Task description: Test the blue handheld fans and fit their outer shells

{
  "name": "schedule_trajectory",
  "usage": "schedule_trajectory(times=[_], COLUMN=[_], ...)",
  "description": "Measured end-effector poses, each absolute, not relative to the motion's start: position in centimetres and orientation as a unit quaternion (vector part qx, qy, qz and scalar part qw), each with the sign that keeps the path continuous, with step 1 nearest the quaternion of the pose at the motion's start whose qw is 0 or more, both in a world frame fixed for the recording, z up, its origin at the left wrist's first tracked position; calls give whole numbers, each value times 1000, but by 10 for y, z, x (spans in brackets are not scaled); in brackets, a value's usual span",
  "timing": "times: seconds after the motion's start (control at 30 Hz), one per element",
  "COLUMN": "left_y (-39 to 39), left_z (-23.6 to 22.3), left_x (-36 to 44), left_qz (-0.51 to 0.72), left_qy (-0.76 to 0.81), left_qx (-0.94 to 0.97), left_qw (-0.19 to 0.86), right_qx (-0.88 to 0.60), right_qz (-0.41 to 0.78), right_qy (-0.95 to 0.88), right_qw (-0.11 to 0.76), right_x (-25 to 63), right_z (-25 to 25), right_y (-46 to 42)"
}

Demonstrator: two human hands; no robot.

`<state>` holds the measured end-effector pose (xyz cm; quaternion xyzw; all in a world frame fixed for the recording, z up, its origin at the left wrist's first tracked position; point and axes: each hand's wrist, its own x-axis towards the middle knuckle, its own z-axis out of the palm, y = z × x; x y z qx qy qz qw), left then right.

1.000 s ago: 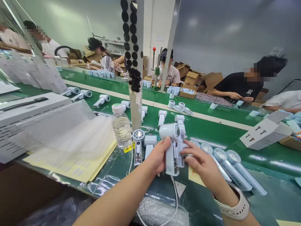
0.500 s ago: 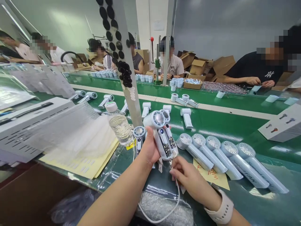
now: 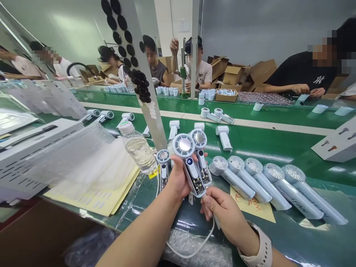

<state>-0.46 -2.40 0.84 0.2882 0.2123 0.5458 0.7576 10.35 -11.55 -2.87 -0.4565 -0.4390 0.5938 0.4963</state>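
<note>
my left hand (image 3: 180, 178): grip curled closed round two open-backed handheld fans (image 3: 191, 172), held up over the green tabletop (image 3: 314, 189) | my right hand (image 3: 222, 211): fingertips pinched on the white cable (image 3: 191, 256) right at the front fan's bottom end, little screen lit up | finished-looking fans (image 3: 280, 185) lined up to the right, water bottle (image 3: 138, 148) off left

You have bright, cool light, fairly even, with a soft glow on the back wall (image 3: 65, 27) and white glare streaking the glossy green work surface (image 3: 283, 146). The middle is fairly crisp; wide-angle distortion stretches your side edges, and pixel blocks mask faces.
</note>
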Motion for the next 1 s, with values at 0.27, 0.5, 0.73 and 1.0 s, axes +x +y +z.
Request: schedule_trajectory(times=[0.27,0.5,0.73,1.0], left_y=[-27,-24,-27,-28], left_z=[3,10,14,12], left_x=[-1,-6,-9,-6], left_qz=[557,540,540,537], left_qy=[218,163,174,188], left_qx=[278,207,284,310], left_qw=[751,799,773,762], right_qx=[-461,-483,-460,-459], right_qz=[560,477,564,577], right_qy=[-463,-510,-452,-418], right_qw=[509,528,516,531], right_x=[98,104,112,112], right_z=[-25,-22,-25,-22], right_y=[-119,-116,-111,-110])
